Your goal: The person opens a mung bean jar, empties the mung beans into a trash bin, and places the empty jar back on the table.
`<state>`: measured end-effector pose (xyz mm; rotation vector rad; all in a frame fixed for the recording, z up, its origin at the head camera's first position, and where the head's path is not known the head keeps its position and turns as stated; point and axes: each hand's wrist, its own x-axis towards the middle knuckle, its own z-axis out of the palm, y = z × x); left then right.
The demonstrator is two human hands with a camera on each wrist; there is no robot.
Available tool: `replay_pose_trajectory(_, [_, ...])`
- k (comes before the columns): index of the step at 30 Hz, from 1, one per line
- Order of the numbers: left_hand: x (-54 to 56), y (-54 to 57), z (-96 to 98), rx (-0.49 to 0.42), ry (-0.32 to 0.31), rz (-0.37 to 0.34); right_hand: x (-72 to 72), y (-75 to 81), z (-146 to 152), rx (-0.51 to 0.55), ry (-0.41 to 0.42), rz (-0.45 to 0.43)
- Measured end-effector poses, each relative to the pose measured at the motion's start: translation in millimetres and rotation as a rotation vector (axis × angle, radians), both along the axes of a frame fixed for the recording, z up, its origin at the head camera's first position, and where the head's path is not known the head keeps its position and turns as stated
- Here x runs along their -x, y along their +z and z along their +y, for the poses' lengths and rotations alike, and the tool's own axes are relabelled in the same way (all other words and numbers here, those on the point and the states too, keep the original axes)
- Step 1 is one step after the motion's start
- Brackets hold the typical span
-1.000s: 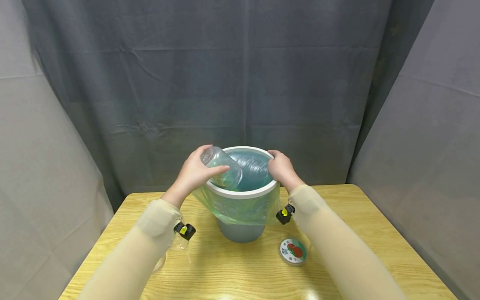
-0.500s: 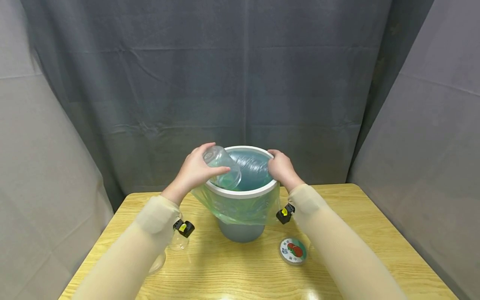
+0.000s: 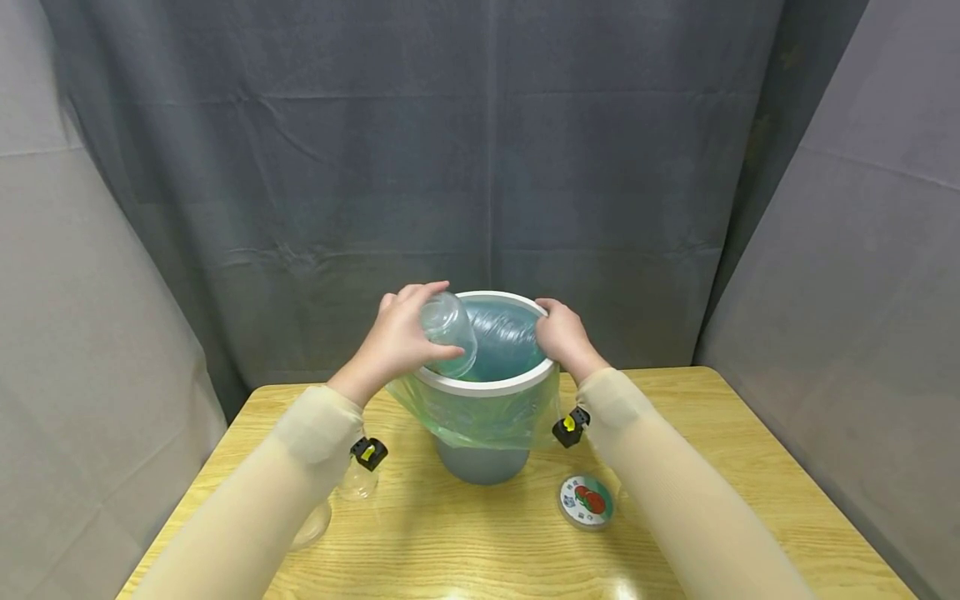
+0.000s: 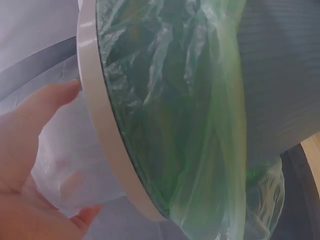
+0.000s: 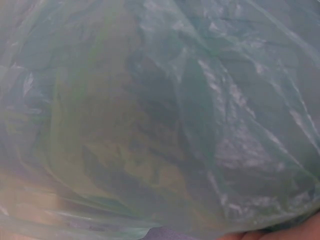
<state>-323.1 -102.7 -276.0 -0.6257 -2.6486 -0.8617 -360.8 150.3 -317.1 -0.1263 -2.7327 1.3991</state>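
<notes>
My left hand (image 3: 393, 337) holds a clear plastic jar (image 3: 450, 329) between thumb and fingers. The jar is tipped steeply, mouth down, over the left side of a grey trash bin (image 3: 482, 467). No contents show in it. In the left wrist view, part of the jar (image 4: 75, 150) sits behind the bin's white rim (image 4: 102, 115). A green plastic bag (image 3: 480, 421) lines the bin and hangs over its outside. On the far right, my right hand (image 3: 562, 335) grips the rim. The right wrist view is mostly filled by the bag (image 5: 165, 125), with fingers at its lower right corner.
A round flat lid (image 3: 587, 502) with a tomato picture lies on the wooden table (image 3: 465, 558), right of the bin. Clear containers (image 3: 358, 482) stand beside my left forearm, partly hidden by it. Grey curtains (image 3: 360, 183) enclose the back and sides.
The left hand has moved slightly right and turned the jar further mouth down. Greenish specks visible in the jar a second ago no longer show. The right hand has stayed on the rim.
</notes>
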Motion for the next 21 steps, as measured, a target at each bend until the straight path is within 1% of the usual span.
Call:
replay_pose_trajectory(5, [-0.9,-0.9,0.3,0.084,-0.03,0.084,-0.8,0.3,-0.1,-0.003,0.005,-0.001])
replay_pose_trajectory(10, [-2.9,-2.0,0.9,0.133,-0.08,0.172,-1.7,1.9,0.6,-0.007,-0.001,0.002])
replay_pose_trajectory(14, [-3.1,-4.8,1.2,0.173,-0.13,0.272,-2.6,3.3,0.9,-0.009,-0.001,-0.002])
replay_pose_trajectory(19, [-2.4,-8.6,0.9,0.234,-0.191,0.429,-2.9,3.3,1.4,-0.014,-0.002,0.007])
replay_pose_trajectory(21, [-1.9,-9.8,0.9,0.26,-0.207,0.472,-2.9,3.2,1.5,-0.018,-0.001,0.009])
